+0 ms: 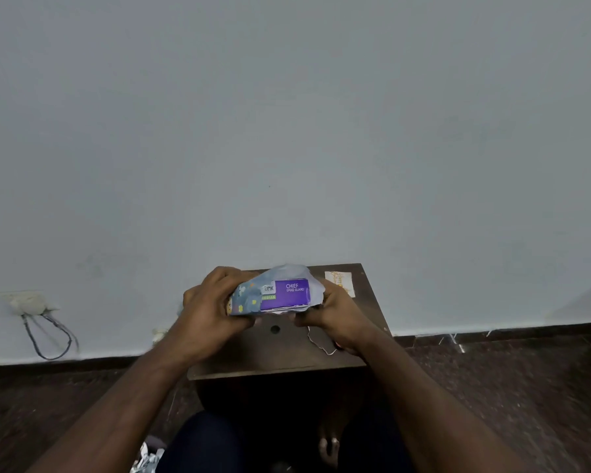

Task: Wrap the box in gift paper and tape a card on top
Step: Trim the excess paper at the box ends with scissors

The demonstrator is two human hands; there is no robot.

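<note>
Half-wrapped box (pixel 285 295) between left hand (pixel 208 302) and right hand (pixel 338 314), each grip holding one end

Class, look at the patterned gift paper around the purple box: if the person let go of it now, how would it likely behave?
The gift paper looks thin and crumpled, so probably floppy. The purple box remains half bare, so the paper would likely spring open without the left hand and right hand holding it.
</note>
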